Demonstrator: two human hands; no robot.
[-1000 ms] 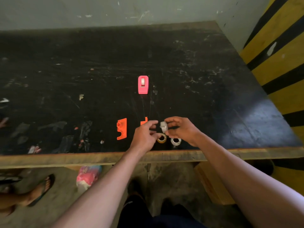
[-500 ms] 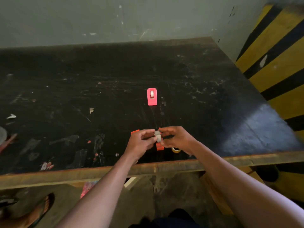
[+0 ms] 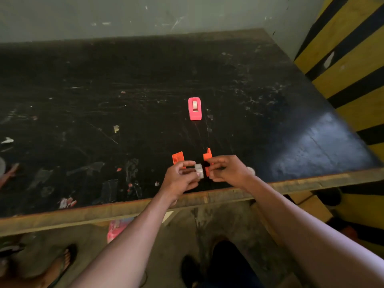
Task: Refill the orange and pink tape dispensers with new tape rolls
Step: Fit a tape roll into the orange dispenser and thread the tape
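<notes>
tape roll [image 3: 198, 170]: small, whitish, pinched | left hand [image 3: 180, 178] | orange dispenser half [image 3: 207, 161] adjacent

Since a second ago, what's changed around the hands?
The tape roll passed from the right hand to the left hand; the right now grips an orange dispenser half. The other orange half and pink dispenser stayed put.

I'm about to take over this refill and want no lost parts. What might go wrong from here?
1. The left hand pinches the small tape roll close to the table edge; a slip could send it to the floor.
2. The right hand holds one orange dispenser half while the other half lies apart; misaligned halves may not close.
3. A pale round part sits near the right wrist, easily knocked off.
</notes>
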